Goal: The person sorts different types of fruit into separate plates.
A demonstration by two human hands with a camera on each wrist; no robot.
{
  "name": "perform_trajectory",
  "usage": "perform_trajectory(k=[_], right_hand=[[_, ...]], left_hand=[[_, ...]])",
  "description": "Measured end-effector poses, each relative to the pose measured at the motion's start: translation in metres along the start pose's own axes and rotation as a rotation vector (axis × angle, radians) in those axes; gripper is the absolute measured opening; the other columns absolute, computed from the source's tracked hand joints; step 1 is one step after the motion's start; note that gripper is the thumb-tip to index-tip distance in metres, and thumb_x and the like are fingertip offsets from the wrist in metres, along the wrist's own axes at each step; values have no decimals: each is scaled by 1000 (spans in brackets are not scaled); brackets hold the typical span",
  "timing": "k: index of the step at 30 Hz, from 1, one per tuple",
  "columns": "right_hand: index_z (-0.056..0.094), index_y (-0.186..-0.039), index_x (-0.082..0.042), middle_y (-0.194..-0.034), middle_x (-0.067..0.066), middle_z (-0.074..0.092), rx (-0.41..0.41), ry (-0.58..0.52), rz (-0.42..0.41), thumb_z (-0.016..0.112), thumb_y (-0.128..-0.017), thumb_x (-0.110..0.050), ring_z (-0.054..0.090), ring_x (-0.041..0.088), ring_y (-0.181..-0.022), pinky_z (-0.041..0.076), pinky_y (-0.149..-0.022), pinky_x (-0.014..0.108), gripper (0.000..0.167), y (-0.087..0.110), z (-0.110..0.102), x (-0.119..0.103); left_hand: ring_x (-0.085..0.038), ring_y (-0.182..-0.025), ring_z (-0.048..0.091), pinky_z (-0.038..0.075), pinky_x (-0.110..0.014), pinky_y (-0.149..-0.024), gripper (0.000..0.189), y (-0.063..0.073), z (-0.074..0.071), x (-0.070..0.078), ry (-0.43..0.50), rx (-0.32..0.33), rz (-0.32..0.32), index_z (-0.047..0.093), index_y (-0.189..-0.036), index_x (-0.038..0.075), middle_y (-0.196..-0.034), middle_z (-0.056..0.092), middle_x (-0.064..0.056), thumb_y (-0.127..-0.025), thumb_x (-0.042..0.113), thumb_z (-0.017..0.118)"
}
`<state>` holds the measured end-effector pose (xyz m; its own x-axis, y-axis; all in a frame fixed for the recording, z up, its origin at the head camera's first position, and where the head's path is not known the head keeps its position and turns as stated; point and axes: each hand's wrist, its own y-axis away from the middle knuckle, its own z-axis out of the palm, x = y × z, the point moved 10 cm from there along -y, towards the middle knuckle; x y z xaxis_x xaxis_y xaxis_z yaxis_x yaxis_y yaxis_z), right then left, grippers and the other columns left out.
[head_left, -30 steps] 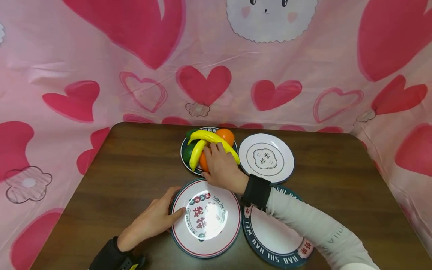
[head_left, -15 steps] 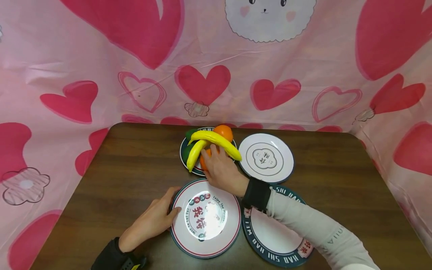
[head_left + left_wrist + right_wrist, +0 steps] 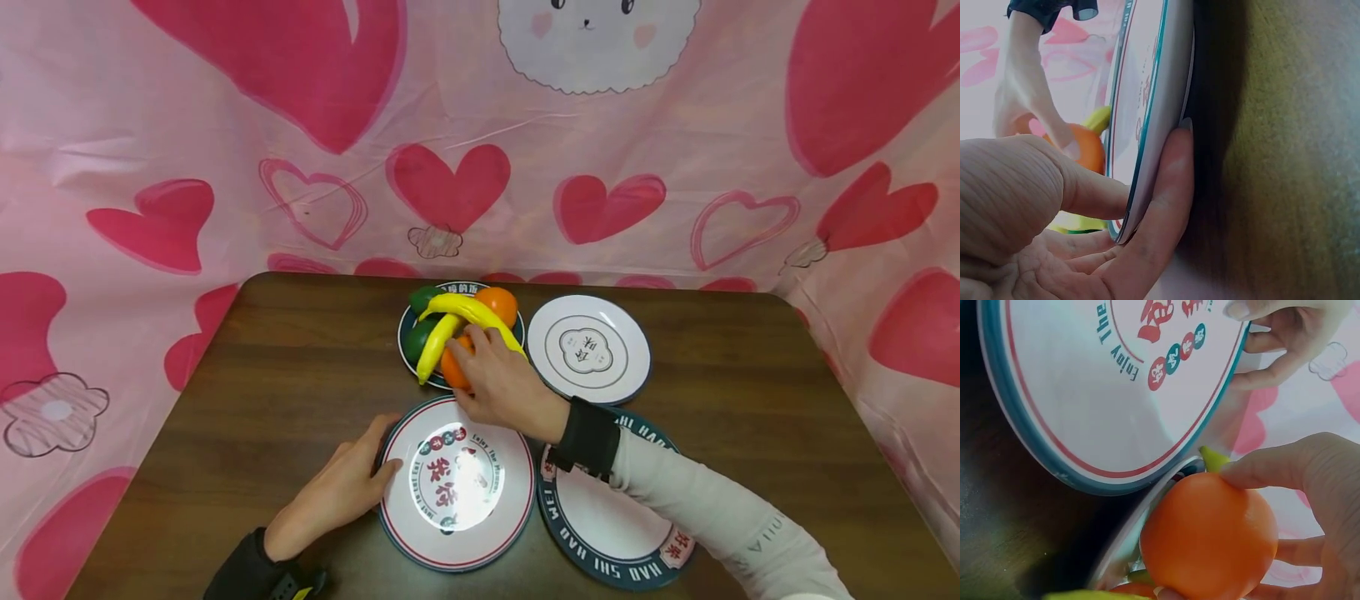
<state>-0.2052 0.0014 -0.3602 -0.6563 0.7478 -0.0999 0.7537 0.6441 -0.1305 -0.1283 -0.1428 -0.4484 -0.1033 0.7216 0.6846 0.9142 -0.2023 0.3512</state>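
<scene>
My left hand point(image 3: 341, 487) pinches the left rim of a white plate point(image 3: 459, 550) with red lettering and a thin red ring. In the left wrist view its thumb point(image 3: 1094, 194) lies over the rim and a finger point(image 3: 1169, 200) runs underneath. My right hand point(image 3: 510, 387) grips an orange point(image 3: 1210, 537) at the near side of a dark-rimmed fruit plate point(image 3: 406, 354). Two yellow bananas point(image 3: 437, 348) lie against that hand, partly hidden by it. Another orange point(image 3: 498, 304) and two dark green fruits point(image 3: 418, 337) share the fruit plate.
A plain white plate point(image 3: 546, 337) with a grey emblem stands right of the fruit. Nearer, a blue-rimmed plate point(image 3: 551, 517) lies partly under my right forearm. Behind the wooden table point(image 3: 300, 333) hangs a pink cloth point(image 3: 450, 83) with hearts.
My right hand has shifted slightly right and toward me with the orange, which shows more now. The bananas have shifted a little. My left hand stays on the plate's rim.
</scene>
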Motion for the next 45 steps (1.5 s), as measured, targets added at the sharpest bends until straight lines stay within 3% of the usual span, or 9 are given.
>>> perform_trajectory(k=[13,20,26,37,41,45], right_hand=[[56,-142,-13,-140,16,52,-7,-154,-5,77,-88,-32,53,30,-122,62,-87,40,62,15,-17,0],[56,-143,-20,-141,10,50,-68,-310,-3,81,-85,-33,52,25,-124,60,-92,37,64,28,-21,-5],[54,-143,-23,-138,6,48,-139,-358,-72,80,-84,-38,55,19,-116,59,-90,29,66,45,-22,-24],[49,-148,-31,-144,2,49,-426,-374,-149,74,-87,-45,52,18,-120,58,-87,28,67,77,11,-59],[50,-147,-31,-146,1,48,-463,-366,-160,74,-89,-43,51,18,-119,58,-85,26,64,80,25,-64],[50,-147,-30,-146,3,47,-433,-303,-214,73,-91,-43,51,20,-120,58,-85,26,62,82,33,-69]], left_hand=[[-22,-99,65,55,-55,-97,63,1,1,-2,8,0,3,40,-149,7,-131,63,-16,-95,11,71],[-21,-100,64,54,-55,-99,63,1,0,-2,7,4,14,40,-149,8,-133,62,-15,-95,11,71],[-20,-100,64,55,-53,-98,63,1,1,-2,19,-7,14,40,-148,8,-131,63,-14,-94,10,73],[-20,-97,68,58,-51,-93,62,1,0,-1,15,2,25,41,-148,9,-130,64,-15,-94,10,72],[-20,-97,68,58,-52,-94,61,2,0,0,10,10,36,41,-148,8,-131,64,-16,-95,10,72],[-21,-100,67,57,-53,-95,62,1,1,0,4,6,29,41,-149,8,-134,62,-17,-95,10,71]])
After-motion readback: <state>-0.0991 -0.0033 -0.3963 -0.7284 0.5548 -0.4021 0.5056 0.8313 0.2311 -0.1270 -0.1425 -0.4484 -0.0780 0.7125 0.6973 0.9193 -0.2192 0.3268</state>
